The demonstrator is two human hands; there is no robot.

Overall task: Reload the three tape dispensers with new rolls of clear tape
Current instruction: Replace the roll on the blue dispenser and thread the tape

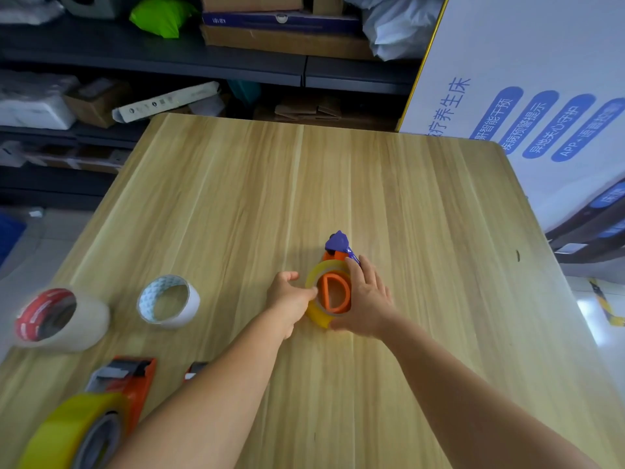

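Observation:
An orange tape dispenser (333, 294) with a purple head lies flat at the middle of the wooden table (236, 198). A yellowish clear tape roll (319, 314) sits around its orange hub. My left hand (287, 297) pinches the roll's left edge. My right hand (367, 299) grips the roll and dispenser from the right. A second orange dispenser (125, 380) lies at the near left with a yellowish tape roll (74, 431) beside it. A third orange dispenser (194, 368) peeks out from behind my left forearm.
Two spare rolls lie on their sides at the left: one with a white core (168, 299) and one with a red core (57, 319). A white printed box (527, 96) stands at the table's right. Cluttered dark shelves (203, 62) run behind the far edge.

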